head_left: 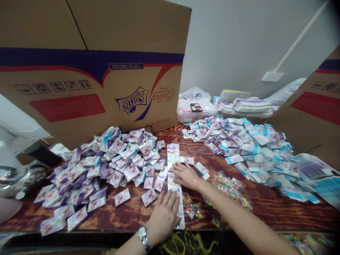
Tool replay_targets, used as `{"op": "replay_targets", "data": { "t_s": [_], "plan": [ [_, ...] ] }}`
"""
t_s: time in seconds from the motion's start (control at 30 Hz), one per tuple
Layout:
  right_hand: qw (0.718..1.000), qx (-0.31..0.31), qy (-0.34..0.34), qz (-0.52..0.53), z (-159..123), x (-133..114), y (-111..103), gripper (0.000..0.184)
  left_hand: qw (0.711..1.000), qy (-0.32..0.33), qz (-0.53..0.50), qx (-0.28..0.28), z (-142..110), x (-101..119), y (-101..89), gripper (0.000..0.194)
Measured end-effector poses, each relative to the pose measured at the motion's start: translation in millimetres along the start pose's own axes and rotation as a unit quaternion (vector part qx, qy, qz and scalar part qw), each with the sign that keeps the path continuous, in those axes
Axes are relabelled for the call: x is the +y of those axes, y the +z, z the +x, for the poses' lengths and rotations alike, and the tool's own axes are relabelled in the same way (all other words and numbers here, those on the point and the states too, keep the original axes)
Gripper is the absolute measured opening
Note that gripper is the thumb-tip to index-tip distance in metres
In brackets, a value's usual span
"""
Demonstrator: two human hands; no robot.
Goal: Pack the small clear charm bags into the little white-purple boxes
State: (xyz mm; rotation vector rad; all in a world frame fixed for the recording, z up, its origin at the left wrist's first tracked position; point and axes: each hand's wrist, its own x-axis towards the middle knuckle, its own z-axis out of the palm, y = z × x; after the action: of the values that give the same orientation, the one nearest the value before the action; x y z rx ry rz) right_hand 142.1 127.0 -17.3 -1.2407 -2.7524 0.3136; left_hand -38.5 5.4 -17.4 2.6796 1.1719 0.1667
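Observation:
A long white sticker sheet (173, 152) with rows of small coloured pictures lies lengthwise on the table. My left hand (164, 215), a watch on its wrist, rests flat over the near part of the sheet, fingers stretched forward. Farther up, my right hand (186, 175) lies across the sheet with its fingers spread. Neither hand grips anything that I can see. Just past the right hand is a small flat carton (202, 170). Small closed boxes (149, 197) lie left of the sheet. Small clear packets of coloured pieces (191, 205) are to its right.
A heap of small boxes (92, 170) covers the left side. Flattened cartons (255, 148) pile up at right, with more packets (231, 187) nearer. A big cardboard box (148, 42) stands behind, another (313, 117) at right. A metal kettle (23, 179) stands at far left.

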Motion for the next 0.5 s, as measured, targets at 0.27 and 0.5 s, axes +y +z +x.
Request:
{"op": "replay_targets", "data": {
  "t_s": [0.27,0.5],
  "plan": [
    [0.994,0.101,0.031,0.010,-8,-11,-8,0.025,0.976,-0.067,-0.205,0.044,2,10,-26.1,0.039],
    [0.947,0.308,-0.076,0.060,-50,-42,-78,0.024,0.496,-0.263,-0.827,0.027,21,19,-53.5,0.061]
  ]
}}
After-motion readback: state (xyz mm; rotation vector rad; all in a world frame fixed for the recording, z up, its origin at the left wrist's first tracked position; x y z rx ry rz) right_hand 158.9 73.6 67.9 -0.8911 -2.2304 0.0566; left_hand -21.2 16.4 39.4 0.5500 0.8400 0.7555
